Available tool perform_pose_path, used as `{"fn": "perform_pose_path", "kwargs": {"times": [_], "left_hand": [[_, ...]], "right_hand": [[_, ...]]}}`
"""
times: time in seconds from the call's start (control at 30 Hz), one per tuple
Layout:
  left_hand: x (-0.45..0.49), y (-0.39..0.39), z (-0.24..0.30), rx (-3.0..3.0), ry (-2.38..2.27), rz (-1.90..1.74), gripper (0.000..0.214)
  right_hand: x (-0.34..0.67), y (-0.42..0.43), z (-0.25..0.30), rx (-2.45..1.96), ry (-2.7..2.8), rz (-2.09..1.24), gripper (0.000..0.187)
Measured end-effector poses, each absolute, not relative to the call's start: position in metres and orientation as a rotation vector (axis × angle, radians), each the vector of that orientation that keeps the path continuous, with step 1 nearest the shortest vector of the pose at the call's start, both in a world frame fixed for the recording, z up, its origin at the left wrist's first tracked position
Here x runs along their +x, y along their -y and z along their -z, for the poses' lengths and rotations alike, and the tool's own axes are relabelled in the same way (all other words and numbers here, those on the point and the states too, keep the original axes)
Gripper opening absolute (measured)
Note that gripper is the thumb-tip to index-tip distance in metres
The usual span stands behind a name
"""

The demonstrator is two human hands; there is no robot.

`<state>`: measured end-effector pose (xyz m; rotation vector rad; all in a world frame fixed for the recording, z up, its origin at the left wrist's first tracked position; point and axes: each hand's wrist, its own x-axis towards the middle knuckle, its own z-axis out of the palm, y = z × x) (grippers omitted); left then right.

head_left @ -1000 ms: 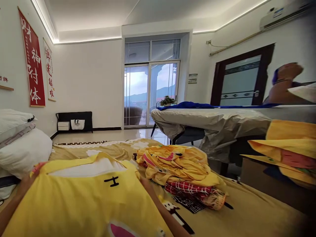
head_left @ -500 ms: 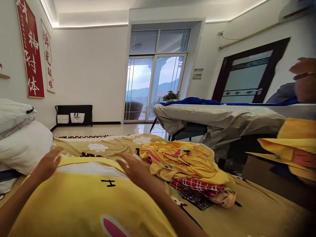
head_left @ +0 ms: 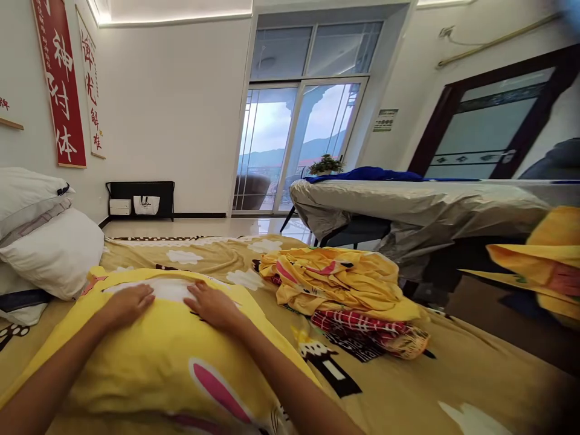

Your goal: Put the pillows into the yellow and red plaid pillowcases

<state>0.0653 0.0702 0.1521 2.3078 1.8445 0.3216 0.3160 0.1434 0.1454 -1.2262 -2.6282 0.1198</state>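
A plump yellow pillow (head_left: 154, 362) with a pink-and-white rabbit-ear print lies in front of me on the bed. At its far end a white patch (head_left: 168, 287) shows between the yellow edges of the cover. My left hand (head_left: 129, 307) rests on the top of the pillow with its fingers stretched out. Opposite it, my right hand (head_left: 212, 305) lies on the pillow too, fingers extended near the white patch. Neither hand grips anything. To the right is a crumpled heap of yellow printed fabric (head_left: 335, 281), with a red plaid cloth (head_left: 362, 326) partly under it.
A tan patterned sheet (head_left: 408, 386) covers the bed. White pillows (head_left: 58, 251) are stacked at the left. Beyond the bed stands a plastic-covered table (head_left: 421, 196) bearing blue cloth (head_left: 371, 174). At the right, yellow fabric (head_left: 521, 257) hangs over a brown box (head_left: 489, 314).
Both hands have come down and inward from beside the pillow's far edge onto its top. The pillow's far end now sits lower. A person's arm at the far right has left the view.
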Motion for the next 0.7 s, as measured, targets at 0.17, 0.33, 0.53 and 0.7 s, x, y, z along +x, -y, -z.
{"fn": "perform_pose_path", "kwargs": {"times": [0.17,0.33,0.53,0.7], "left_hand": [[0.077,-0.061,-0.097,2.275,-1.91,-0.286,0.064],[0.058,-0.061,-0.154,2.318,-2.046,-0.401,0.044],[0.04,-0.07,-0.139,2.073,-2.58,-0.613,0.055],[0.009,-0.07,-0.142,1.916,-2.685,-0.37,0.036]], "right_hand": [[0.32,-0.123,-0.09,-1.322,2.556,-0.116,0.059],[0.349,-0.119,-0.142,-1.292,2.473,-0.042,0.047],[0.356,-0.126,-0.13,-1.955,2.06,0.216,0.049],[0.364,-0.138,-0.156,-2.034,2.061,0.255,0.036]]}}
